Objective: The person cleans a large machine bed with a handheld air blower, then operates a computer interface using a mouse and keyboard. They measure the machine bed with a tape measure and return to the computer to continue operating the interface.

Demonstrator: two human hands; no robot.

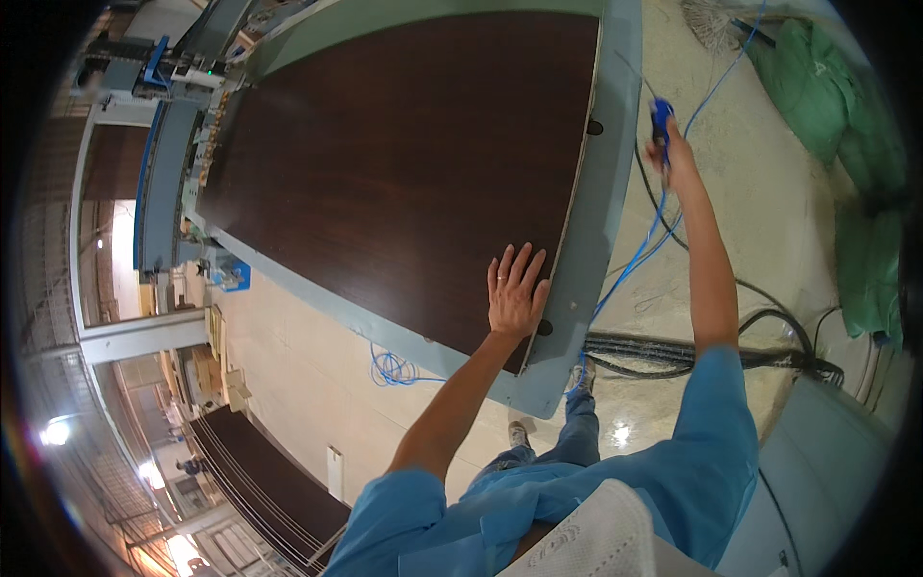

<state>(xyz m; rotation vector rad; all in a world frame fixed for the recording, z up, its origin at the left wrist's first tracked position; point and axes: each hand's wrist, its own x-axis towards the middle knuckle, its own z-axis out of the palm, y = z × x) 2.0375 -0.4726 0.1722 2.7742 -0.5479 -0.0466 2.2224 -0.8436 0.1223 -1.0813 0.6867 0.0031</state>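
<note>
Dark panel [385,163] under flat left hand [516,293]; right hand [673,154] grips blue tool [661,117].

Pale glossy workshop floor [308,385], black cables [654,351] lying across it, green cloth heap [827,96] at right, stacked dark boards [260,481] lower left, bright lamp [55,433] glare.

The dark brown panel [404,163] is lying flat and bare across the blue-grey machine table [601,240], leaving open passage over its whole top face except at the near corner, where the left hand [515,296] is pressing palm-down with fingers spread. At the far left edge, the machine head and rail [168,144] are standing just beside the panel and blocking that side. To the right of the table, the right hand [673,154] is gripping a blue tool [661,117] with a blue hose [639,255] trailing down, while black cables [673,351] are cluttering the floor [769,212] below.
</note>
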